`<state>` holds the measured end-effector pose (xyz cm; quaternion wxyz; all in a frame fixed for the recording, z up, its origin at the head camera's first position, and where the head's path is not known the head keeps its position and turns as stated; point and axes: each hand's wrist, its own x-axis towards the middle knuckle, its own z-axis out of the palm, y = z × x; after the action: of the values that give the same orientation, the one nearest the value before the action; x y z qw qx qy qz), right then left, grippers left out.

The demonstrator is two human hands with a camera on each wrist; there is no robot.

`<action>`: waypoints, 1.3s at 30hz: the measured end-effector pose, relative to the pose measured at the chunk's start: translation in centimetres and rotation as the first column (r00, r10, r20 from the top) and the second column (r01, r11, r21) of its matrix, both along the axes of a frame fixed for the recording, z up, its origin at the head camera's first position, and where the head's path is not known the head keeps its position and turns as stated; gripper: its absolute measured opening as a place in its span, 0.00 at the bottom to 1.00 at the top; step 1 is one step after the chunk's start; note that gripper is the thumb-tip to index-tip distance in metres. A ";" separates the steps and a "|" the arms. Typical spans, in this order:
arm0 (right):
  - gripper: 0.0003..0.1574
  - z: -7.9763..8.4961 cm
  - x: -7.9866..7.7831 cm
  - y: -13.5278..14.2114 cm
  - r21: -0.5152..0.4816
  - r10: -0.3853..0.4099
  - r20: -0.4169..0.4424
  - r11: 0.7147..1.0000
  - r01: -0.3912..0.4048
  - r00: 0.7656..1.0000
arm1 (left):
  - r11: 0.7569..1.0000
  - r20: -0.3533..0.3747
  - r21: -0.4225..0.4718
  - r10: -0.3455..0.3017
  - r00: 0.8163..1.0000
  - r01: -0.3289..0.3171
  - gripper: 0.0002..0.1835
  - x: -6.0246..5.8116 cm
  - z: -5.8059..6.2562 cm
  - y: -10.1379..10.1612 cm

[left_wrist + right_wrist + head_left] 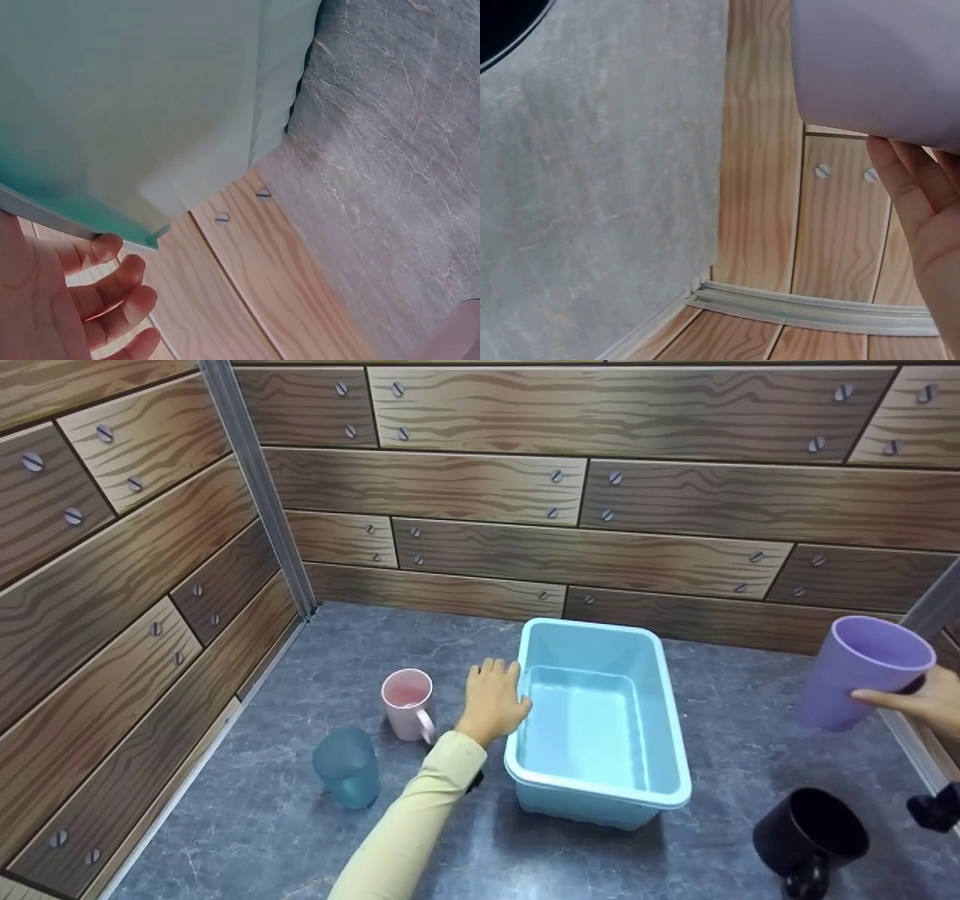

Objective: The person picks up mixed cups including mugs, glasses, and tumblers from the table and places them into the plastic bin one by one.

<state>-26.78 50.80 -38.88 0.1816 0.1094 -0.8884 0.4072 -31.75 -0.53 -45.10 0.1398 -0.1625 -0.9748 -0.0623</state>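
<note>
A light blue plastic basin [600,791] stands on the table. My left hand [491,701] is at its left rim, thumb over the edge; in the left wrist view the fingers [112,289] lie along the outside below the rim. At the far right my right hand [926,701] holds a purple cup [847,682] up off the table, slightly tilted, the thumb across its near side. Fingertips [885,154] show at the cup's edge in the right wrist view. Nothing lies inside the basin.
Left of the basin stand a pink mug [409,716] and a teal cup [349,772]. A black mug [810,832] stands at the front right, below the purple cup. Wood-patterned walls [480,487] border the grey marbled table [262,817] at the back and sides.
</note>
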 end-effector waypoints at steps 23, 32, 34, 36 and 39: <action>0.29 6.6 -2.5 -6.3 0.089 0.011 0.158 0.996 -0.025 0.987 | 1.000 0.041 -0.014 0.021 0.999 -0.020 0.24 0.0 -0.1 0.0; 0.35 7.8 -4.0 -9.9 0.031 0.053 0.165 0.998 -0.059 0.985 | 1.000 0.024 -0.018 0.024 0.999 -0.024 0.24 0.0 -0.2 0.1; 0.35 8.1 -4.4 -10.7 0.032 0.063 0.166 0.997 -0.069 0.984 | 0.999 0.024 -0.021 0.029 0.999 -0.029 0.24 0.0 -0.2 0.1; 0.36 8.3 -4.6 -11.4 0.041 0.073 0.166 0.996 -0.080 0.984 | 0.999 0.024 -0.024 0.032 0.999 -0.031 0.23 0.1 -0.1 0.1; 0.38 8.6 -5.1 -12.4 0.055 0.096 0.157 0.993 -0.106 0.983 | 0.999 0.026 -0.017 0.029 0.999 -0.028 0.23 0.1 -0.1 0.1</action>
<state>-31.84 38.40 -30.24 0.0881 0.1282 -0.9054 0.3950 -31.61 -0.45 -45.18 0.1265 -0.1489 -0.9792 -0.0545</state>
